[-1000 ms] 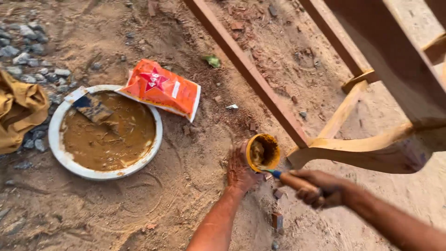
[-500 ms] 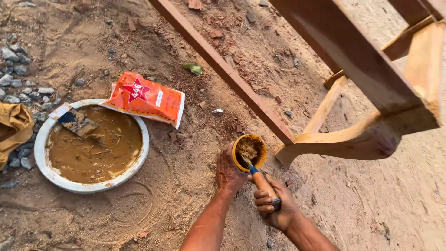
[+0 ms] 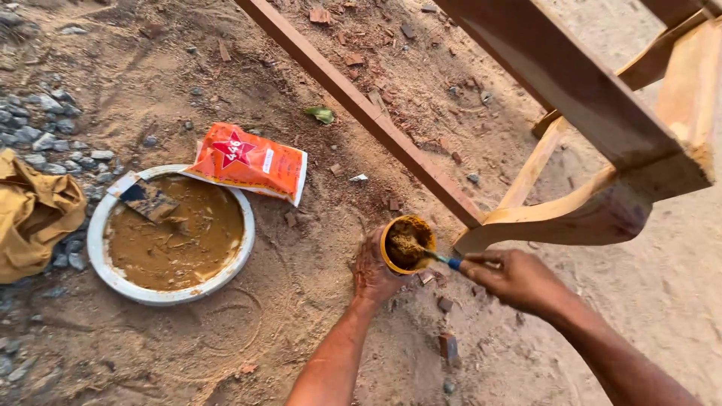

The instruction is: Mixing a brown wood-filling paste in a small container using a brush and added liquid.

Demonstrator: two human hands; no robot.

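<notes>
My left hand [image 3: 374, 273] grips a small yellow cup [image 3: 407, 244] of brown paste, held tilted just above the sandy ground. My right hand [image 3: 515, 278] holds a thin tool with a blue handle [image 3: 451, 262]; its tip is dipped into the paste in the cup. The curved leg of a wooden chair frame [image 3: 571, 218] hangs just right of the cup, its underside darkened with paste.
A white basin [image 3: 169, 293] of brown paste with a flat scraper [image 3: 143, 197] lies at left. An orange packet [image 3: 248, 162] rests against its rim. A yellow cloth [image 3: 34, 214] and grey stones sit far left. A long wooden rail [image 3: 361, 109] crosses the sand diagonally.
My right hand has swung from below the cup to its right side, still with the tool's tip in the paste. The view has shifted slightly.
</notes>
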